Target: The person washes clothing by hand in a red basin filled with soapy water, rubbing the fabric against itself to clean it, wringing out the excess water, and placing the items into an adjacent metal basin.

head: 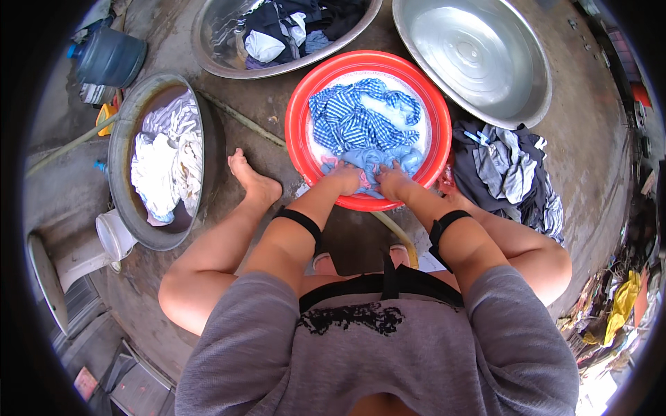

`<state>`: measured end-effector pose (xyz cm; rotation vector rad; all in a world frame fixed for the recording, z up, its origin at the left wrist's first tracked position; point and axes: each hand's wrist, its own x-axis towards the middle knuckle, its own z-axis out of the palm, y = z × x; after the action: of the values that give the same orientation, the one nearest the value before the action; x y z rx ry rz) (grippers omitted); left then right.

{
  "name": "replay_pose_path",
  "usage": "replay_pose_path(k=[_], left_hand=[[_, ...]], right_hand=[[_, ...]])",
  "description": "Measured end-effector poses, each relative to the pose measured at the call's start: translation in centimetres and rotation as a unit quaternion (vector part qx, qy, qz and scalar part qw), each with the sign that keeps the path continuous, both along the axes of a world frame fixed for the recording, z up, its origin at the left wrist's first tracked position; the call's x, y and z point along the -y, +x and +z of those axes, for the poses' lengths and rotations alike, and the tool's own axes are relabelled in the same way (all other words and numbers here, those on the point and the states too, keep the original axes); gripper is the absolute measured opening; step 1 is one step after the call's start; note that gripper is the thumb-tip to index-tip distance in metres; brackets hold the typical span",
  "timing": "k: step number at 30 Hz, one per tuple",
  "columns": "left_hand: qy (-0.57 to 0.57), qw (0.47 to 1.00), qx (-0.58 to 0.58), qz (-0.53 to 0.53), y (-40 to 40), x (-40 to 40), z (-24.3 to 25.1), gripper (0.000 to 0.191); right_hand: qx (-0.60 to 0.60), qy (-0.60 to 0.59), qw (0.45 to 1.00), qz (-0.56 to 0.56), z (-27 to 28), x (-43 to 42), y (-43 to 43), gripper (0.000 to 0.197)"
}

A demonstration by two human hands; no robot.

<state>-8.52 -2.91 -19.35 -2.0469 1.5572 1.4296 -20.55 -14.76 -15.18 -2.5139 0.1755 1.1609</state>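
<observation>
A red plastic basin (443, 125) stands on the floor in front of me, holding whitish, sudsy water. Inside its near side, my left hand (343, 178) and my right hand (391, 181) are both on a wet light-blue cloth (370, 158). Fingers of each hand sink into the folds, so their grip is partly hidden. A bit of pink fabric (366, 179) shows by my left hand. Beyond the blue cloth, a blue-and-white checked and striped garment (359, 117) lies crumpled in the suds.
Left stands a metal basin (120, 156) of white laundry (166, 161). Behind are a metal basin (218, 57) with dark clothes (291, 31) and one with clear water (468, 57). Dark and grey clothes (504, 166) lie piled right. A hose (242, 119) crosses the floor.
</observation>
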Motion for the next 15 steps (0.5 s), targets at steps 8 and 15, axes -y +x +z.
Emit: replay_pose_path(k=[8, 15], left_hand=[[-0.064, 0.914, 0.071, 0.393, 4.3, 5.8, 5.3, 0.03], [-0.22, 0.813, 0.201, 0.5, 4.7, 7.4, 2.9, 0.064]], right_hand=[[-0.026, 0.043, 0.999, -0.009, -3.4, 3.7, -2.0, 0.041], [-0.005, 0.067, 0.998, -0.021, -2.8, 3.4, -1.3, 0.043]])
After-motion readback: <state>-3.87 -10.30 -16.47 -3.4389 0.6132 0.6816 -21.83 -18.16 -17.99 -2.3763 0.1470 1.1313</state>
